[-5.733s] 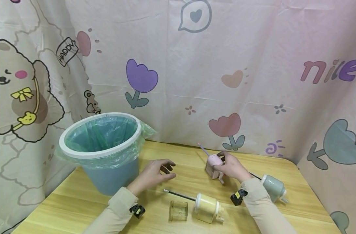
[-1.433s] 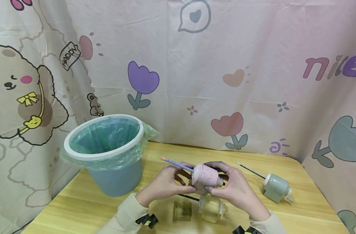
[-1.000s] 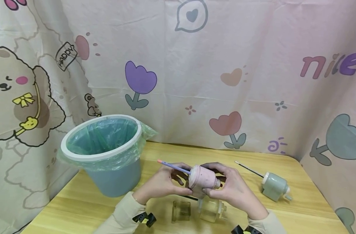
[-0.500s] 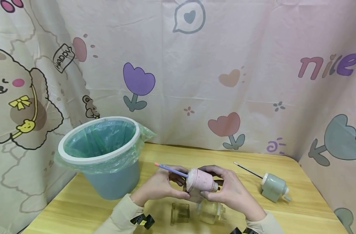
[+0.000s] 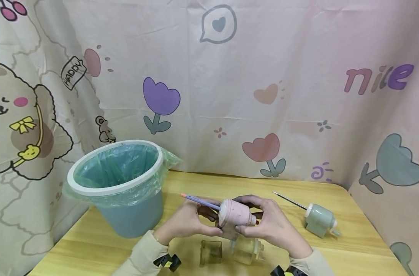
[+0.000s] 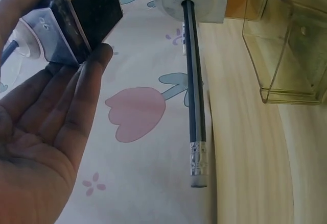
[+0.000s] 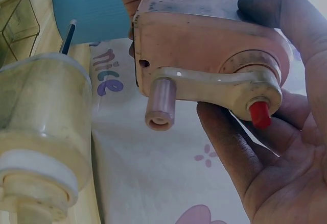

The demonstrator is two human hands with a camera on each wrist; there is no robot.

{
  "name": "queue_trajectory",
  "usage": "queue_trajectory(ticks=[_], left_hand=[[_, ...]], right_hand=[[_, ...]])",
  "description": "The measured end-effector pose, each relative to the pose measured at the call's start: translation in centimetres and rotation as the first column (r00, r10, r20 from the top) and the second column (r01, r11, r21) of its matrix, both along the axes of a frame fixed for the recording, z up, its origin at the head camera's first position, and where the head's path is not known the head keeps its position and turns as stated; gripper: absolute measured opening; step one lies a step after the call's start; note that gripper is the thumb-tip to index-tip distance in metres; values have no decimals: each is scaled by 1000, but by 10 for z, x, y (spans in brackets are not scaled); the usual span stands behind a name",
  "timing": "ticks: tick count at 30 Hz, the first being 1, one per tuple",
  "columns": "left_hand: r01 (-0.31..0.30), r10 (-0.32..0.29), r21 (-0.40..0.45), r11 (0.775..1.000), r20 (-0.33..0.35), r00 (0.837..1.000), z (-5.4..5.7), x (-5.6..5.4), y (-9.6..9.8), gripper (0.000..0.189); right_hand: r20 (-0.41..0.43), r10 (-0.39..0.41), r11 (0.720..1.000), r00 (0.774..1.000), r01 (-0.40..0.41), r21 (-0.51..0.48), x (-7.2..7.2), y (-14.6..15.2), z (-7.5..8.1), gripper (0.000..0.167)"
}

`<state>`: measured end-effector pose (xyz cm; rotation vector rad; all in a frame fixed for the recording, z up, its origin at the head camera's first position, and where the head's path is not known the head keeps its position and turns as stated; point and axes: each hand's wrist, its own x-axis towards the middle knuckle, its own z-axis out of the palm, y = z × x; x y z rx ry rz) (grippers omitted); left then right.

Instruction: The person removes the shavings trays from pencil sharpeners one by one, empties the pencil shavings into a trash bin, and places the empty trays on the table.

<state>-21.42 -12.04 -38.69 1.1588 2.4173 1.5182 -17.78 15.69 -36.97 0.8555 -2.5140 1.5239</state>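
Observation:
Above the table, both hands hold a pink crank pencil sharpener [image 5: 238, 212], tilted, with a purple pencil [image 5: 200, 201] sticking out toward the left. The left hand [image 5: 185, 220] grips its lower left part between thumb and fingers; a dark, box-shaped end [image 6: 97, 17] shows in the left wrist view. My right hand [image 5: 273, 224] holds the body near the crank end, thumb and fingers on either side. The crank handle [image 7: 204, 86] with its red tip faces the right wrist camera. Beneath them lies a yellow sharpener [image 5: 244, 253], partly hidden, holding a dark pencil [image 6: 196, 91].
A clear yellow shavings drawer [image 5: 211, 253] lies left of the yellow sharpener. Further right is a grey-green sharpener [image 5: 320, 220] with a dark pencil [image 5: 289, 200] in it. On the left stands a blue bin [image 5: 133, 216] with a green liner. A printed curtain [image 5: 202, 76] hangs behind.
The right hand has lifted the pink sharpener off the back of the table and brought it to the middle, where the left hand has taken hold too. Over the last second both hands barely move.

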Motion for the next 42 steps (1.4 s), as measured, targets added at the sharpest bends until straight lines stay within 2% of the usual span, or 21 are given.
queue_trajectory(ticks=[12, 19, 33, 39, 42], left_hand=[[-3, 3, -19, 1000, -10, 1000, 1, 2, 2, 60], [14, -14, 27, 1000, 4, 1000, 0, -1, 1, 58], [-6, 5, 27, 1000, 29, 1000, -4, -2, 0, 54], [-2, 5, 83, 997, -32, 999, -6, -3, 3, 50], [-7, 10, 91, 996, -36, 999, -5, -3, 3, 50]], right_hand=[[-32, -42, 999, 999, 42, 19, 0, 1, -1, 59], [-8, -40, 999, 999, 41, 16, 0, 1, -1, 58], [-22, -22, 1000, 1000, 23, 14, -3, 1, -1, 59], [-24, -48, 999, 999, 49, 4, -5, 0, -1, 59], [-33, -49, 999, 998, 49, 6, -5, 0, -1, 58]])
